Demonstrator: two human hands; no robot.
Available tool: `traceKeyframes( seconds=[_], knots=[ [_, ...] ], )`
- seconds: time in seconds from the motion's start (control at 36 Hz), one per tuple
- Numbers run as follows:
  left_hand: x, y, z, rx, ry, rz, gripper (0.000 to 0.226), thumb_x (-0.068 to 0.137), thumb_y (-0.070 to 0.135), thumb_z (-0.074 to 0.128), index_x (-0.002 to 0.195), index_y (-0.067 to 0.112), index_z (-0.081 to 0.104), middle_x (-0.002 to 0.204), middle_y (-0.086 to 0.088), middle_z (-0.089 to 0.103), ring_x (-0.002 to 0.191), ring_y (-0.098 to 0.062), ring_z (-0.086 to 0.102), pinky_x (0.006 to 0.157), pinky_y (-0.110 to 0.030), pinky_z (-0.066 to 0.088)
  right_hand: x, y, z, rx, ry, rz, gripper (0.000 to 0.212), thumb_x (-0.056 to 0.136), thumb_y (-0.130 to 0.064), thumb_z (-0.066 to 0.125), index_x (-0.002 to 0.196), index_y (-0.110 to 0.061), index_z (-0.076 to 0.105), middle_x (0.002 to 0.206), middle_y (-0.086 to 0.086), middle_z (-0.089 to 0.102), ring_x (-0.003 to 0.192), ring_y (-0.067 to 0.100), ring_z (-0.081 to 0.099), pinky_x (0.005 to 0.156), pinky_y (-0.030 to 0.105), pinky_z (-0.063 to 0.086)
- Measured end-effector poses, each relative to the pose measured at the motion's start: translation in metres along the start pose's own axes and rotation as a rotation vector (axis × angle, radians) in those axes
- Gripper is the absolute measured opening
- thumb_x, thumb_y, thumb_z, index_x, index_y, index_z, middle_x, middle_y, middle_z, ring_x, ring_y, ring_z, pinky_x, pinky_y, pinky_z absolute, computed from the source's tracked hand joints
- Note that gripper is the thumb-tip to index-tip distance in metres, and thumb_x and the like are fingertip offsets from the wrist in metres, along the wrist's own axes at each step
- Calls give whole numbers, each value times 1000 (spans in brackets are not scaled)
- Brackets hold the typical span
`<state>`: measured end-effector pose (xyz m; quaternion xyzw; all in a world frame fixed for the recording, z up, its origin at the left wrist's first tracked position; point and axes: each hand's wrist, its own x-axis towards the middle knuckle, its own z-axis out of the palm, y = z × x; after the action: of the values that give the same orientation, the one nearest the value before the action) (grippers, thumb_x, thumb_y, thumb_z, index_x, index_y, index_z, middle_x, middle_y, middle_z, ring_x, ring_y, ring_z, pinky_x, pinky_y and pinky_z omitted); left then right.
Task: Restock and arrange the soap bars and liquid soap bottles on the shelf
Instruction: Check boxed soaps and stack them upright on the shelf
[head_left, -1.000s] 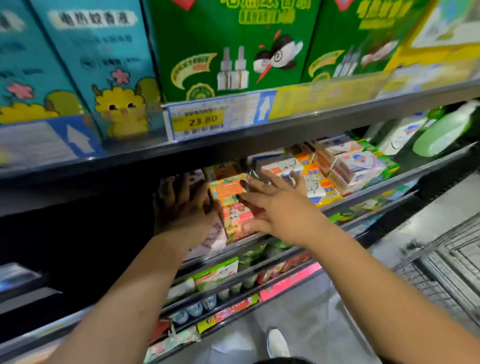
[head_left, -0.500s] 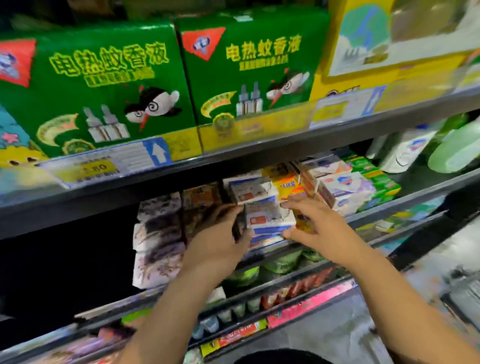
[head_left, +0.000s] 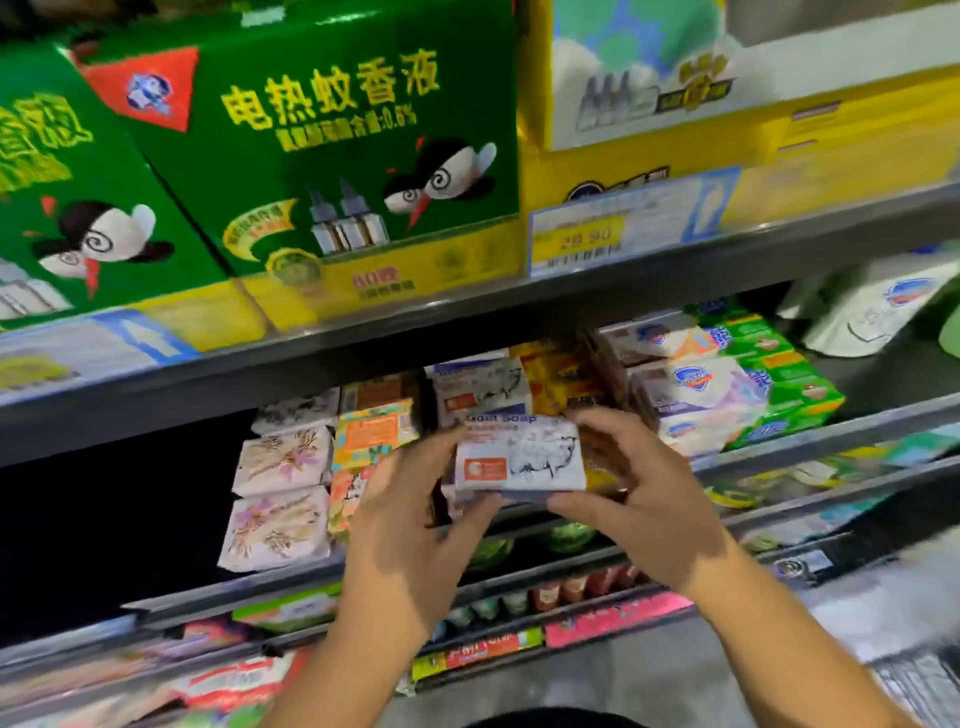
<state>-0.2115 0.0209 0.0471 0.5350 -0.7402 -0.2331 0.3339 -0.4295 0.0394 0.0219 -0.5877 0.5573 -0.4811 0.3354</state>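
A white goat soap bar (head_left: 519, 457) with a sheep drawing and an orange label is held between both hands in front of the middle shelf (head_left: 779, 447). My left hand (head_left: 410, 540) grips its left end and underside. My right hand (head_left: 634, 499) grips its right end, fingers over the top and thumb below. Behind it stands another goat soap bar (head_left: 483, 387). Floral white soap bars (head_left: 283, 488) are stacked at the left, orange patterned bars (head_left: 374, 434) beside them. Yellow bars (head_left: 563, 374), white and blue bars (head_left: 691, 384) and green bars (head_left: 779, 384) fill the right.
Green mosquito-liquid boxes (head_left: 332, 156) and a yellow box (head_left: 727, 104) stand on the upper shelf, above a price tag (head_left: 587, 236). A white refill pouch (head_left: 878, 312) sits at the far right of the middle shelf. Lower shelves (head_left: 519, 587) hold small packs. The shelf's left part is dark.
The view has swung right and closer. Both hands went from the orange bars to the goat soap bar and now hold it out from the stack.
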Motion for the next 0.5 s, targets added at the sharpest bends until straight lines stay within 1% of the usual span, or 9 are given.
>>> traceKeyframes(
  seconds=[0.06,0.14,0.22,0.31,0.33,0.36,0.42,0.44,0.5],
  knots=[
    [-6,3,0,-29,-10,57,64,81,62,70,127,78,29,131,50,37,122,18,44,98,-19,48,-6,1,-6,159,-29,27,55,70,-32,88,116,-41,60,111,-33,62,103,-8,62,82,13,50],
    [-13,8,7,-87,-88,133,81,81,47,77,139,69,25,151,44,20,139,18,23,105,-1,25,-10,0,-13,258,-64,80,32,73,-44,75,104,-51,68,105,-29,67,94,-7,63,78,10,49],
    [-16,12,13,-188,-69,123,65,84,39,79,129,65,40,151,35,31,142,6,31,107,-15,38,-10,-5,-11,358,-127,210,9,84,-38,73,90,-45,73,86,-23,72,82,-9,64,72,4,44],
    [-16,20,17,-405,-74,-21,47,75,44,78,115,56,58,129,12,61,122,-12,60,92,-32,56,-12,-13,-12,397,-181,347,28,88,-44,55,68,-55,71,65,-35,65,64,-24,57,57,-4,38],
    [-16,23,19,-527,-66,-98,44,71,41,80,111,51,63,121,5,66,114,-15,65,86,-32,58,-11,-14,-14,426,-204,393,28,88,-48,52,70,-48,74,62,-33,64,62,-23,58,53,-3,38],
    [-14,24,21,-632,-42,-165,42,68,37,81,107,44,67,115,1,69,108,-17,67,81,-30,58,-10,-13,-16,462,-236,421,33,86,-54,51,80,-35,77,63,-25,68,67,-17,63,57,0,42],
    [-10,24,26,-775,-9,-277,42,64,34,82,104,32,70,110,-5,72,104,-22,69,79,-30,58,-8,-12,-18,483,-343,390,58,84,-69,56,109,-19,71,86,-3,74,89,7,72,81,18,51],
    [-7,25,28,-826,-14,-318,45,65,34,82,107,26,70,110,-7,72,105,-27,69,81,-34,57,-9,-10,-20,465,-368,360,54,84,-69,60,114,-25,68,100,-1,75,100,12,70,92,26,50],
    [-3,26,31,-855,-56,-367,54,67,32,83,116,17,66,114,-8,72,109,-29,67,86,-39,55,-9,-3,-21,491,-317,352,24,84,-52,72,105,-41,69,111,-6,73,108,10,67,98,33,49]
  ],
)
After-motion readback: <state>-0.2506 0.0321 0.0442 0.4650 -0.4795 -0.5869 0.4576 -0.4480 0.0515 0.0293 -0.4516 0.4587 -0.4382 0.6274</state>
